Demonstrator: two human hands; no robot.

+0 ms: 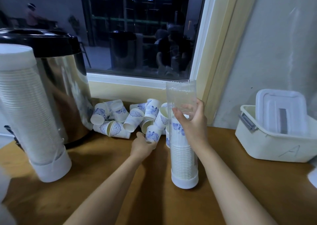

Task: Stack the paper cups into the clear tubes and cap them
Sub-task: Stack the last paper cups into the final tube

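Handwritten letter "A" [289, 151], thin dark pen, slanted: on front wall of white plastic box [257, 144], right side of table [120, 181]. Blue print on paper cups [133, 120]: ornament, no lettering legible at this size.

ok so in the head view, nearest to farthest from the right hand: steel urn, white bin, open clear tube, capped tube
1. open clear tube, gripped by the right hand
2. white bin, to the right
3. steel urn, to the left
4. capped tube, far left
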